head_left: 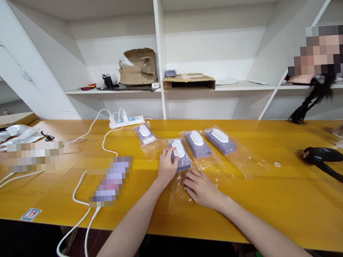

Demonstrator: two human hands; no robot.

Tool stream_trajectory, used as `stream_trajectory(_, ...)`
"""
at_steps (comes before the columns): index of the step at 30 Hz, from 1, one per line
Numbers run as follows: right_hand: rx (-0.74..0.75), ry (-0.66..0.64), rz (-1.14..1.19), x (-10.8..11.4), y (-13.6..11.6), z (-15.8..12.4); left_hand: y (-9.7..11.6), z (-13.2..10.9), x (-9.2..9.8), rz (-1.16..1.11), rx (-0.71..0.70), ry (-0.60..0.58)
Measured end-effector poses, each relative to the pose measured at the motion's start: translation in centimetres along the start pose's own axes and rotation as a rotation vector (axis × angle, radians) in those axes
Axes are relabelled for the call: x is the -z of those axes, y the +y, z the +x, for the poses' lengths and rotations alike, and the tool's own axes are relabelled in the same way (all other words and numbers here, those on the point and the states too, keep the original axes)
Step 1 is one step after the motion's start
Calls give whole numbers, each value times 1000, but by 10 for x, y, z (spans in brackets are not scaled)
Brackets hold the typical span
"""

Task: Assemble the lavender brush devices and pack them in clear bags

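Observation:
Several clear plastic bags lie in a row on the yellow wooden table (280, 199), each holding a purple pad with a white piece on top. My left hand (167, 166) grips the left side of the nearest bagged pad (179, 156), with the thumb on its top. My right hand (200, 188) presses flat, fingers spread, on the open end of that same bag (178, 192). Two more bagged pads (198, 144) (221, 140) lie to the right, and another one (145, 134) lies at the back left.
A white power strip (127, 121) with trailing white cables (83, 211) lies at the back left. Black straps (327, 157) lie at the right. A person stands at the far right. Behind are shelves with cardboard boxes (138, 66) (188, 82). White bags (15, 134) sit far left.

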State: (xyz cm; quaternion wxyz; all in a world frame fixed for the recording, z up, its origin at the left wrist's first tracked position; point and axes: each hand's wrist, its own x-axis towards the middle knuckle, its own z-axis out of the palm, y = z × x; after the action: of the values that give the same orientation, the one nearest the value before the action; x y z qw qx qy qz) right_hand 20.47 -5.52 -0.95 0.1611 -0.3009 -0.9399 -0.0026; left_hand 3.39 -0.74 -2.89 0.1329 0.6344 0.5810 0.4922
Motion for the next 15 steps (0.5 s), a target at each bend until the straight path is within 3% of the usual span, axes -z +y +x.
stream_trajectory(4,-5,14,10,-1,0,0,3,0,2,36,-23,25)
stream_trajectory(8,-17,68,19,-4,1,-2,5,6,16,180,-75,220)
stream_trajectory(10,-16,119,19,-6,1,-3,4,11,24,284,-22,295)
stream_trajectory(12,-8,176,16,-7,1,-4,0,15,30,370,86,270)
stream_trajectory(15,6,238,-3,-9,0,-5,-6,19,31,404,230,119)
